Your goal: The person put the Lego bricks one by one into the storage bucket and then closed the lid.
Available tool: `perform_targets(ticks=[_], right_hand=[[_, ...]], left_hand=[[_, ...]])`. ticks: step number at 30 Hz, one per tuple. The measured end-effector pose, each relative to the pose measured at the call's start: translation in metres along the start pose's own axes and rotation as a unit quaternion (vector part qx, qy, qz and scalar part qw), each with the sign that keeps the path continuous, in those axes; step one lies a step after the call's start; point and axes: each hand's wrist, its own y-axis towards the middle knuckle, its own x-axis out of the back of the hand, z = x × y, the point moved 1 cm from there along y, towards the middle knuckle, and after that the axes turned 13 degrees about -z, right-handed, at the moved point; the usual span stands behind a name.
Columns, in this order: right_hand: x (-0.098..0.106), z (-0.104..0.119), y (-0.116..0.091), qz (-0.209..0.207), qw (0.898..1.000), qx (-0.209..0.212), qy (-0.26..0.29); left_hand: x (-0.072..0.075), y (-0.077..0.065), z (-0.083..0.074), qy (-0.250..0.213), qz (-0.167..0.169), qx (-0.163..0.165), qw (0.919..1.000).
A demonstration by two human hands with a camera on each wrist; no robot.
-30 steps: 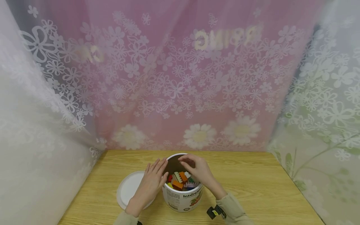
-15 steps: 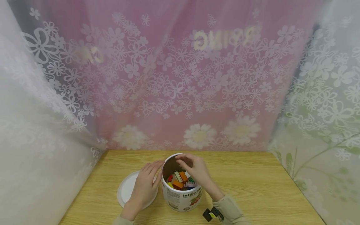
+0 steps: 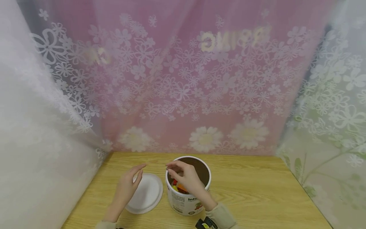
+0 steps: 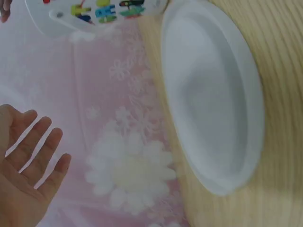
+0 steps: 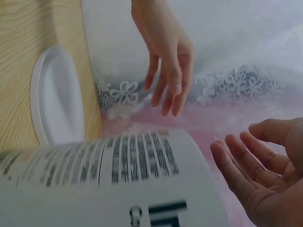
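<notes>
A white bucket with printed labels stands upright on the table, its top uncovered. Red, yellow and orange building bricks show inside it; my right hand hides the rest. That hand is above the bucket's mouth, fingers loosely bent and holding nothing, as the right wrist view also shows. To the left, my left hand hovers by the round white lid, apart from it. In the left wrist view its fingers are spread with nothing between them.
Wooden table lies under the bucket and lid. A pink flowered curtain hangs at the back, with pale curtains on both sides. A black wrist strap sits at the right sleeve.
My left hand has drawn away from the bucket's rim to the left, uncovering more of the lid. My right hand has shifted left over the bucket's mouth.
</notes>
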Motion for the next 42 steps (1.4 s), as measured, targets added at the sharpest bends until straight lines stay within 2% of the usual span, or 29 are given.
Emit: perform_targets(ticks=[4,7,12,18,21,24,28,33,38,42], right_hand=[[-0.011,0.006,-0.001,0.007,1.0,0.007,0.003],[-0.019,0.009,-0.001,0.013,1.0,0.006,0.004],[-0.034,0.01,-0.003,0.034,0.999,0.004,0.015],[-0.047,0.012,-0.007,0.049,0.998,-0.011,0.049],[-0.055,0.012,-0.009,0.055,0.997,-0.016,0.059],[-0.063,0.011,-0.012,0.064,0.996,-0.01,0.054],[-0.073,0.008,-0.015,0.078,0.996,-0.007,0.044],[-0.084,0.001,-0.02,0.096,0.994,-0.025,0.054],[-0.097,-0.009,-0.022,0.107,0.99,-0.062,0.061],[-0.105,-0.018,-0.025,0.116,0.984,-0.107,0.078]], left_hand=[[0.01,-0.006,0.02,0.024,0.006,0.039,0.9989],[0.017,-0.012,0.035,0.049,0.027,0.082,0.9951],[0.027,-0.027,0.055,0.071,0.093,0.153,0.9814],[0.026,-0.043,0.071,0.087,0.169,0.196,0.9621],[0.025,-0.049,0.075,0.102,0.187,0.206,0.9551],[0.024,-0.052,0.077,0.113,0.199,0.203,0.952],[0.023,-0.054,0.079,0.12,0.205,0.198,0.951],[0.022,-0.054,0.08,0.122,0.2,0.2,0.9516],[0.022,-0.056,0.084,0.122,0.202,0.206,0.9498],[0.024,-0.057,0.088,0.129,0.2,0.208,0.9486]])
